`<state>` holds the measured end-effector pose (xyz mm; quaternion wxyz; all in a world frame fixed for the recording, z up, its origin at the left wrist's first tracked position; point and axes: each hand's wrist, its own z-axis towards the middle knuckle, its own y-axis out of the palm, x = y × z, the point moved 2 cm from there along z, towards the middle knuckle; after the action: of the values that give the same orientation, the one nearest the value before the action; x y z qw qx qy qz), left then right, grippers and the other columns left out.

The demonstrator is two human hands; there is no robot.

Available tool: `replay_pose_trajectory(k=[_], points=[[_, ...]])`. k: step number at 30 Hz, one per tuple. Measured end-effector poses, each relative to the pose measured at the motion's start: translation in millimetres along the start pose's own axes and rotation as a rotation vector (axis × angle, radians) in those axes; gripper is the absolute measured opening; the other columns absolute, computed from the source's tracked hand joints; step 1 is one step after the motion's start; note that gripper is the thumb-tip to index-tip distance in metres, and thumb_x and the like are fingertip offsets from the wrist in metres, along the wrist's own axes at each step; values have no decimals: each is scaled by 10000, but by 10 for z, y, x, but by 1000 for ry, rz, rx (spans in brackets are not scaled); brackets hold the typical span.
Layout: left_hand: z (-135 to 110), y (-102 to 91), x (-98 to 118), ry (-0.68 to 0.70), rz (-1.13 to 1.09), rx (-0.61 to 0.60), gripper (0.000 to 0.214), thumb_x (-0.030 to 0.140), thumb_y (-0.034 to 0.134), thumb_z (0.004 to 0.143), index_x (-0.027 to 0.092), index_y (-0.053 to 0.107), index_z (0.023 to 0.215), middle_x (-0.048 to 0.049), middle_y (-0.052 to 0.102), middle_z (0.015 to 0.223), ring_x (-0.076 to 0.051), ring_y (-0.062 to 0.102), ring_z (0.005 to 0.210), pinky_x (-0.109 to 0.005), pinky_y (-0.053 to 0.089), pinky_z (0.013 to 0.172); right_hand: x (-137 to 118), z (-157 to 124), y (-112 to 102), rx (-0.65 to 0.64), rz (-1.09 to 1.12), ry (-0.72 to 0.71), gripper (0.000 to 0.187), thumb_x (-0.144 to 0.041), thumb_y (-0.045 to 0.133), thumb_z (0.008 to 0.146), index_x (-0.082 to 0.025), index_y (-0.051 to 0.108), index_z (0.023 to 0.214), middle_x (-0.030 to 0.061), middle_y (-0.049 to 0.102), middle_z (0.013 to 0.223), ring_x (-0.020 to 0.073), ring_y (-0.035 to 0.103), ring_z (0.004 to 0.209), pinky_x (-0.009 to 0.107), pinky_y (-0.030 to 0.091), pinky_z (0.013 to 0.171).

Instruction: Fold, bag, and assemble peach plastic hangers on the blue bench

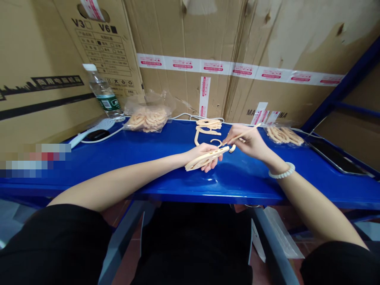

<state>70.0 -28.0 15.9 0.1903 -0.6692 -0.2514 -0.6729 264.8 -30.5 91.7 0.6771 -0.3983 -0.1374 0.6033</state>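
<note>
My left hand is closed around a beige plastic folding hanger, held at a tilt above the blue table's front part. Beside it, my right hand pinches a thin beige strip whose lower end comes close to the hanger's right end. A beige hook shows just behind my left hand; whether it joins the held hanger I cannot tell. A small curved beige piece appears under my right fingers. Behind them, more beige hanger parts lie on the table.
Clear bags of beige hanger parts sit at the back left and right. A water bottle, pale fly swatter and black mouse are left. A dark phone or tablet lies right. Cardboard boxes line the back.
</note>
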Motion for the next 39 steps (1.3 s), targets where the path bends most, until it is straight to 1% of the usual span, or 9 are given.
replay_pose_trajectory(k=[4,10,15,24,27,30,33,36,39], points=[[107,-102,-43,-11,-180,-21,270,333,529,975,95,647,925,-145,740,713,-211,706,554,-258,528,514,297,-45,-296,183,50,386,162,-268,652,955,-151,715,862,83,712,912,144,619,684,283,535,630],[152,-215,-106,10,-437,71,233,285,515,1007,93,646,990,-173,786,894,-213,765,775,-311,585,783,701,-213,-501,-90,-74,1026,82,-115,712,881,-107,732,961,55,698,710,158,615,578,269,522,563],[94,-156,-38,1,-518,159,243,215,464,1030,91,667,983,-166,788,940,-205,766,783,-324,587,795,739,-246,-384,-201,-276,1121,492,-28,622,878,-25,610,1370,10,670,610,148,565,495,242,455,501],[78,-152,-42,17,-521,232,224,187,507,998,94,710,997,-153,783,961,-218,760,799,-332,591,764,816,-276,-368,-275,-588,1102,256,-106,627,845,-95,740,1074,89,747,782,218,693,708,263,467,620],[74,-153,-32,39,-518,228,185,149,541,951,97,718,965,-138,778,938,-220,756,791,-328,584,755,697,-230,-359,-177,-642,920,209,-229,621,914,-117,717,1061,86,725,806,217,665,725,284,448,642],[56,-149,11,31,-496,236,201,100,523,919,96,724,916,-122,769,904,-218,754,789,-337,585,763,378,-138,-218,-97,-410,484,296,-320,635,940,-151,646,1183,20,664,753,181,603,654,289,458,645],[36,-166,62,13,-473,281,237,59,498,906,101,729,935,-104,761,858,-211,749,790,-343,586,770,-44,-77,-23,66,-318,31,384,-392,682,934,-182,609,1247,55,671,924,184,583,717,319,481,688],[24,-184,116,12,-446,332,276,34,486,899,102,733,1001,-90,757,824,-186,724,717,-337,591,753,-327,-75,221,-31,-359,-297,322,-362,666,958,-181,621,1220,111,669,1038,235,610,884,355,490,746],[7,-176,165,0,-457,372,300,54,464,921,97,732,1049,-83,746,776,-171,692,644,-291,574,659,-368,-109,404,-185,-427,-428,213,-341,611,1008,-166,649,1123,127,666,1042,264,595,972,399,490,835]])
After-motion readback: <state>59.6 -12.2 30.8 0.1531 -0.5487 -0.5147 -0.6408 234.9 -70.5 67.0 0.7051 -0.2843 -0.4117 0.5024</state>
